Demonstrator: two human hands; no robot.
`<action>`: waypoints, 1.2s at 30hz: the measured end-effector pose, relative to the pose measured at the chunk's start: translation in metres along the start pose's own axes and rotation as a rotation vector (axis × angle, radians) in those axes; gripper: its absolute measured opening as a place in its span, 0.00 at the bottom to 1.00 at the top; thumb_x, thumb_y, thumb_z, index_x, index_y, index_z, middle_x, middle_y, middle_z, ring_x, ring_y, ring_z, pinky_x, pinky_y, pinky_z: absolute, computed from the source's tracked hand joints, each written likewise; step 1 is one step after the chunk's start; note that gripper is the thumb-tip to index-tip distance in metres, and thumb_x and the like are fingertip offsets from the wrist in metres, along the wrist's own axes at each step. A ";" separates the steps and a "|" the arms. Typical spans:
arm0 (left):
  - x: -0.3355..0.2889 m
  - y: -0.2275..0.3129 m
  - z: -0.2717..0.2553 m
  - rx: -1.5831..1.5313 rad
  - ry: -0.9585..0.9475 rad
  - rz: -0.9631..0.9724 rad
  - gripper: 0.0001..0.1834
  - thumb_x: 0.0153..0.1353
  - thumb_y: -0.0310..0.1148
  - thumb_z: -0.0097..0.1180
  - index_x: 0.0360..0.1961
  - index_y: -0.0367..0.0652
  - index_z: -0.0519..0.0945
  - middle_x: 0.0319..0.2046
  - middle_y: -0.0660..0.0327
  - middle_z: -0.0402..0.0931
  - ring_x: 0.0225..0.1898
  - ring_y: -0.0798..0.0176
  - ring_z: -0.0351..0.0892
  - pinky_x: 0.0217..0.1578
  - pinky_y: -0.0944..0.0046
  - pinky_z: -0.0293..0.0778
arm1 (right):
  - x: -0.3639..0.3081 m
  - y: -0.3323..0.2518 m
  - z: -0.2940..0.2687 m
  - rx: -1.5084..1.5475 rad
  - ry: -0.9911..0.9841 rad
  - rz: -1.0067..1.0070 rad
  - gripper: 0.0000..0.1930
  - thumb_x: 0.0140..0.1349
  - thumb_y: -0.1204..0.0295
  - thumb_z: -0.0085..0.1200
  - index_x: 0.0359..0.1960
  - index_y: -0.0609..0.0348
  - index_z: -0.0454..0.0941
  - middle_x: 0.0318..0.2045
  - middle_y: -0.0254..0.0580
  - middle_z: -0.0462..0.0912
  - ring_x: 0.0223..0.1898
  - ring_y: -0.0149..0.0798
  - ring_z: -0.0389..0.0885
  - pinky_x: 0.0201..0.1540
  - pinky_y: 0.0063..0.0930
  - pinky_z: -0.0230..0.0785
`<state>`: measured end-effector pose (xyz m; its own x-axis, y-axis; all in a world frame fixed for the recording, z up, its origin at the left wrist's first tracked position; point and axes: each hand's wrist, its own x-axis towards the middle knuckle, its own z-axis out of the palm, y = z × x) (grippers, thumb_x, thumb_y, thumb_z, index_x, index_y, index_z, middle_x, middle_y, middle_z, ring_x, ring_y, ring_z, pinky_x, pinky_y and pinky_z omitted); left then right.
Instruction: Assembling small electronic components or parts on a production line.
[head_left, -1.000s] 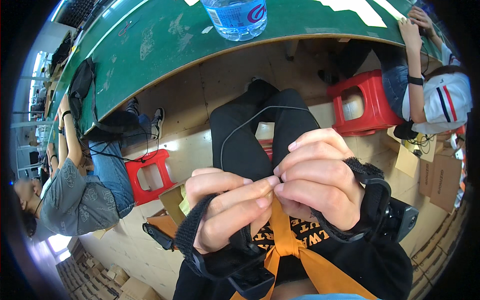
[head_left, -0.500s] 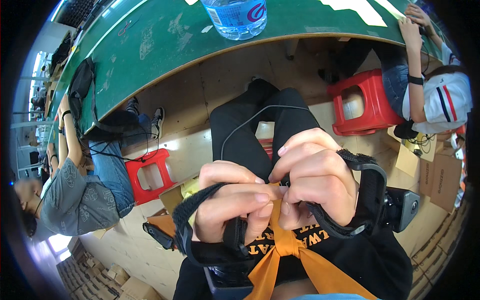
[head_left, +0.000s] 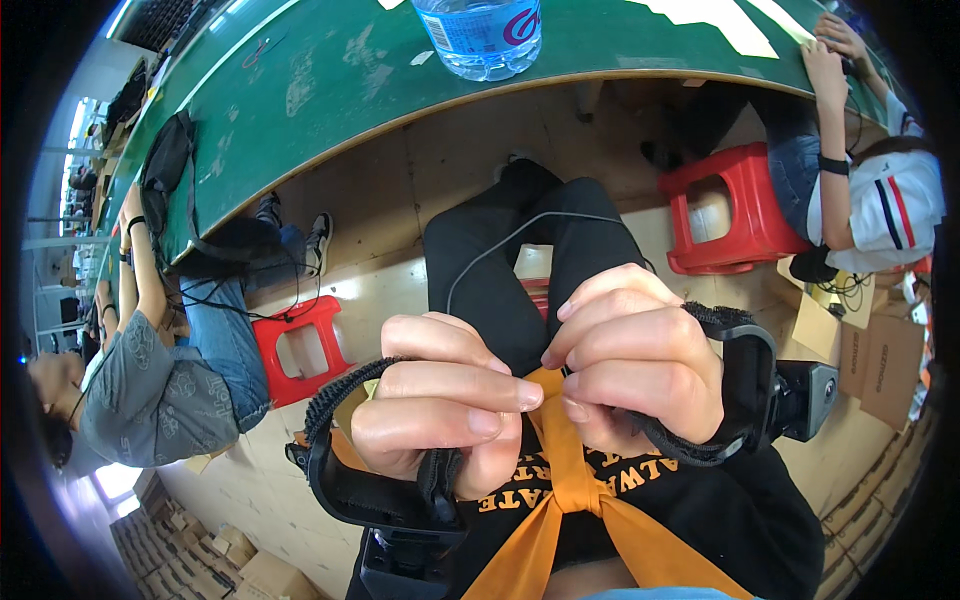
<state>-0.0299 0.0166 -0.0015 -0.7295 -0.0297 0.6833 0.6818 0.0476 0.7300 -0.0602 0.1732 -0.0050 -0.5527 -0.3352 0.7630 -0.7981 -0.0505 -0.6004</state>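
An orange neckerchief (head_left: 560,440) hangs down my front, knotted at its lower middle (head_left: 574,494), with two tails fanning out below the knot. Its far end spreads between my two hands. My left hand (head_left: 440,400) is closed, fingers curled, with the fingertips at the cloth's left edge. Opposite it, my right hand (head_left: 640,360) pinches the cloth's right edge between thumb and fingers. The fingers partly hide both grips. Each hand wears a black strap mount, the left one (head_left: 365,480) and the right one (head_left: 750,390).
A green table (head_left: 330,90) curves across the far side, bearing a water bottle (head_left: 485,40), papers (head_left: 715,22) and a black bag (head_left: 168,160). Seated people work at left and right, near red stools (head_left: 720,215). A thin cable (head_left: 500,240) crosses my legs. Cardboard boxes (head_left: 880,360) stand right.
My left hand has shifted left and slightly away from my right hand, and more of the orange cloth shows between them. My right hand has moved slightly right.
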 end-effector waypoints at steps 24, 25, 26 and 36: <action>-0.003 0.014 -0.006 0.355 -0.144 0.011 0.14 0.46 0.27 0.65 0.31 0.52 0.72 0.34 0.69 0.79 0.32 0.69 0.70 0.30 0.72 0.66 | 0.008 -0.013 -0.009 -0.110 -0.073 0.029 0.14 0.47 0.80 0.61 0.34 0.59 0.70 0.32 0.39 0.70 0.29 0.38 0.78 0.38 0.34 0.71; -0.002 0.015 -0.007 0.354 -0.143 0.012 0.14 0.46 0.27 0.65 0.31 0.52 0.72 0.34 0.69 0.79 0.32 0.69 0.70 0.30 0.72 0.66 | 0.009 -0.014 -0.010 -0.126 -0.090 0.026 0.14 0.46 0.81 0.62 0.34 0.59 0.71 0.31 0.39 0.71 0.29 0.38 0.78 0.38 0.34 0.71; -0.001 0.017 -0.009 0.374 -0.170 0.013 0.14 0.45 0.27 0.65 0.31 0.52 0.73 0.34 0.69 0.79 0.32 0.69 0.70 0.30 0.72 0.66 | 0.010 -0.014 -0.010 -0.134 -0.099 0.024 0.14 0.46 0.81 0.62 0.34 0.59 0.71 0.31 0.39 0.71 0.29 0.38 0.78 0.38 0.34 0.70; 0.002 0.024 -0.010 0.520 -0.250 0.038 0.16 0.39 0.27 0.66 0.31 0.50 0.74 0.36 0.67 0.79 0.33 0.69 0.71 0.31 0.72 0.67 | 0.010 -0.012 -0.004 -0.174 -0.051 0.033 0.14 0.45 0.84 0.60 0.33 0.59 0.71 0.30 0.39 0.71 0.29 0.36 0.78 0.39 0.32 0.69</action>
<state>-0.0143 0.0077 0.0171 -0.7390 0.2157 0.6383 0.6376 0.5301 0.5590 -0.0572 0.1746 0.0112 -0.5696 -0.3814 0.7281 -0.8120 0.1235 -0.5705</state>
